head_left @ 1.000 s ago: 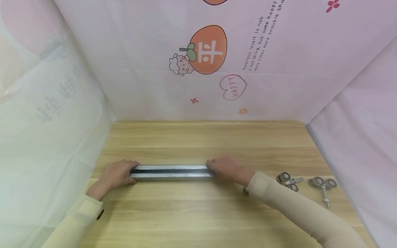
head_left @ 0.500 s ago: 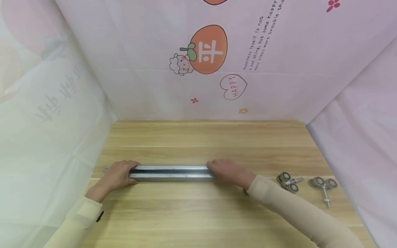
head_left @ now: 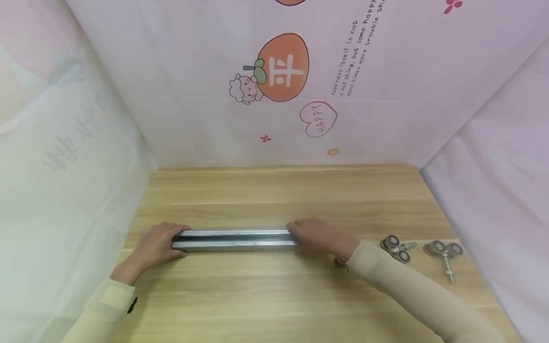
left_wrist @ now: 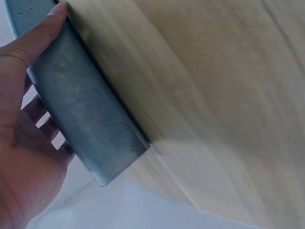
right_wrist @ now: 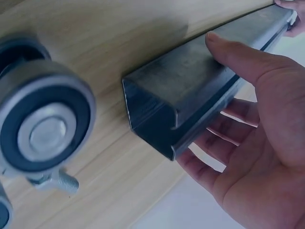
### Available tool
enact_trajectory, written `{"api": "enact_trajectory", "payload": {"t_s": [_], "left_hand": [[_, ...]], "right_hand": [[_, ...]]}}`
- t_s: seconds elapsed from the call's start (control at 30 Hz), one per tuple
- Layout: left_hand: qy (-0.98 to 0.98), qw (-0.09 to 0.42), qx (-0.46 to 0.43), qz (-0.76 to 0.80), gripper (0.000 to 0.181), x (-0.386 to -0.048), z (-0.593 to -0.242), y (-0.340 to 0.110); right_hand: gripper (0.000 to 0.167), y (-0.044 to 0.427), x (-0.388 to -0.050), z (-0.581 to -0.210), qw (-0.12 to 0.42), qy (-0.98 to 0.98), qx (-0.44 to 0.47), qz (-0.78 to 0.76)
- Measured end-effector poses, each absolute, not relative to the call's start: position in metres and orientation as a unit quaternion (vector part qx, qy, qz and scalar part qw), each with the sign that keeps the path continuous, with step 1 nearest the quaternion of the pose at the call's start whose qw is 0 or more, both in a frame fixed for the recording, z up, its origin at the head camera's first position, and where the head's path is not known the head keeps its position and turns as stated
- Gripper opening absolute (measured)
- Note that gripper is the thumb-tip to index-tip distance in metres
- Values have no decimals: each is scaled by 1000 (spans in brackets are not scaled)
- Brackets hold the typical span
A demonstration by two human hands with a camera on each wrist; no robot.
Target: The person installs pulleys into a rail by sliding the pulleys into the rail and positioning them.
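Holding a metal rail (head_left: 236,246) two-handed

The left hand (head_left: 156,243) wraps its fingers round the rail's left end. The rail lies across the wooden surface (head_left: 257,295). The right hand (head_left: 319,237) grips near the other end. Farther right sit wheels (head_left: 391,241) with bolts (head_left: 448,267).

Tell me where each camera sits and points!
Head: on the person's head, looking forward and down at the metal rail; left hand, right hand and sleeves show.
Left wrist: worn there, looking at one rail end; left hand shows.
Right wrist: worn there, looking at the rail and a roller; both hands show.
Both wrist views share the rail and table.
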State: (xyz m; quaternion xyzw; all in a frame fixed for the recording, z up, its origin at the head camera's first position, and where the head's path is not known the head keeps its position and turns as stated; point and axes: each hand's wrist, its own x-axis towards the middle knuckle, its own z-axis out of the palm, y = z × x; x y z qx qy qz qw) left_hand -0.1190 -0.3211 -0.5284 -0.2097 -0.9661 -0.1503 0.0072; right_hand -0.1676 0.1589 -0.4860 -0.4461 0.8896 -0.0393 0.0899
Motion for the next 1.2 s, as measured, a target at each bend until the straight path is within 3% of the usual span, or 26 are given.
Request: {"api": "enact_trajectory", "payload": {"t_s": [0.2, 0.43, 0.6, 0.83, 1.07, 1.2], "left_hand": [[-969, 16, -197, -146, 71, -114, -532, -329], [-968, 27, -192, -160, 70, -113, -537, -332], [-964, 32, -189, -183, 69, -111, -538, -331], [-960, 48, -198, -192, 68, -110, -539, -329], [-960, 31, -195, -198, 68, -111, -537, -330], [-959, 44, -203, -191, 69, -110, -537, -330]], "right_hand": [[71, 170, -167, -481, 108, 900, -421, -33], [73, 192, -171, -474, 84, 904, -417, -39], [66, 205, -172, -467, 103, 913, -391, -49], [34, 226, -174, -466, 105, 905, -412, -2], [36, 241, -172, -465, 116, 930, -348, -26], [15, 247, -172, -465, 128, 919, -372, -5]]}}
